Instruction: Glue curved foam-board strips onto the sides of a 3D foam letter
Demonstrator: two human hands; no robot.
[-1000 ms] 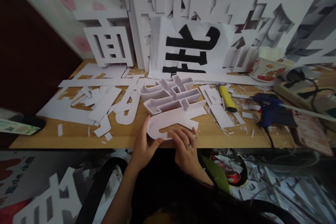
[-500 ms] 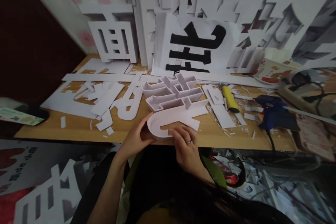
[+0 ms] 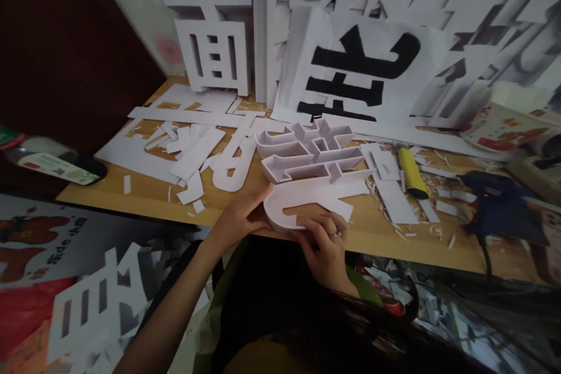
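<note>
I see the fingers of the left hand [image 3: 239, 213] cupping and those of the right [image 3: 326, 245] pinching the white letter [image 3: 302, 194] at the desk's [image 3: 144, 198] six o'clock edge, where oversqueezing could buckle it.

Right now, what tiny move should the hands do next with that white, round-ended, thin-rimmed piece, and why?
I'd maybe press the bare left hand gently against the rounded end of the white, thin-rimmed piece. Its fingers lie along that curve, and the ringed right hand grips the near edge, which could steady it.
</note>
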